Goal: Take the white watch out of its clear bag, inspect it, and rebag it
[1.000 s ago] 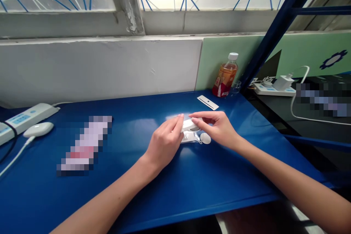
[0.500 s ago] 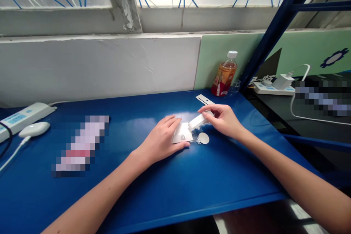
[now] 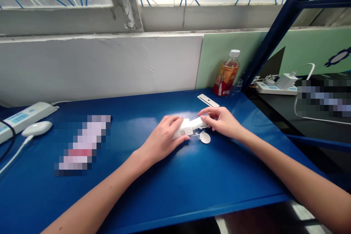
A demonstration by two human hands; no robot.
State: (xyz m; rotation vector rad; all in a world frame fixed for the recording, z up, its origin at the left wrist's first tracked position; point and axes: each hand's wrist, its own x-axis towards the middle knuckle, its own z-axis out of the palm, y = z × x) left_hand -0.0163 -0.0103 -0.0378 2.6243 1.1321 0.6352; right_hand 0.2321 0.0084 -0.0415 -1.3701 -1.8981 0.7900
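From my feed, the blue counter (image 3: pixel 153 190) spans the view, the orange-red bottle (image 3: pixel 226 76) at its back. My left hand (image 3: pixel 166 135) grips the white box (image 3: pixel 184 129) on the counter; my right hand (image 3: pixel 219 120) pinches the white strip (image 3: pixel 197 122), its end meeting the box. The round white tag (image 3: pixel 204 137) lies just beside them.

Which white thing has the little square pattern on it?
The wide white piece in the left hand. The narrow white piece in the right hand and the round white disc show no such pattern.
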